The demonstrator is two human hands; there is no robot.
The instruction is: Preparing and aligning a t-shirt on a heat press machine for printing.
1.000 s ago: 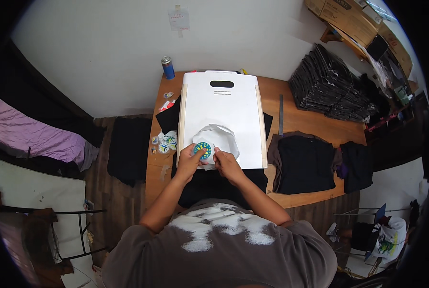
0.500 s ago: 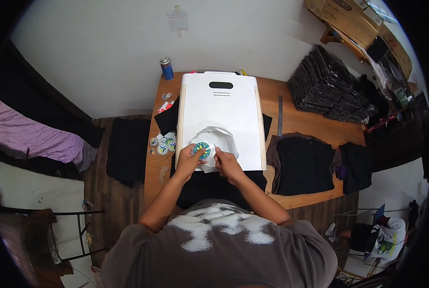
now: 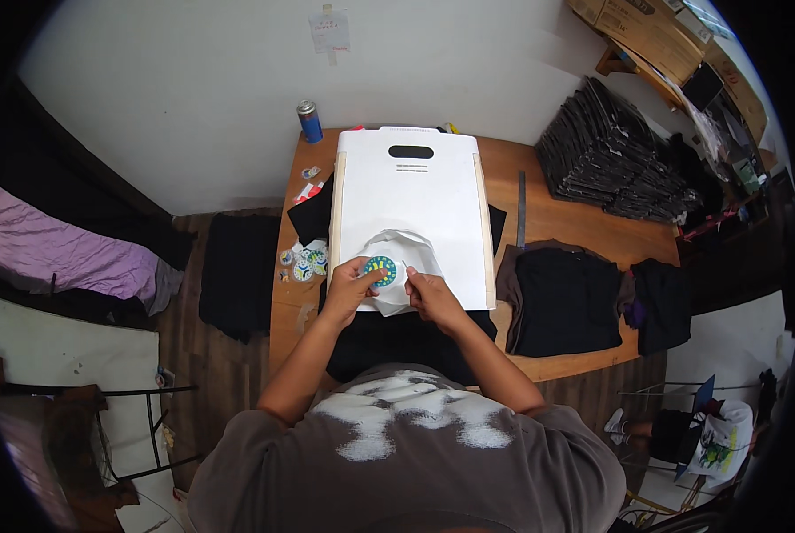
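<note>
The board lies on the table. A can stands far left of it, the stickers left, a stack of garments far right, a folded shirt near right.

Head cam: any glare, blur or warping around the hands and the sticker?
Head view: even, soft light, no glare on the white board; left hand, right hand and round sticker are small but sharp; the fisheye bends the table edge and darkens the corners; far clutter at right is dim.
</note>
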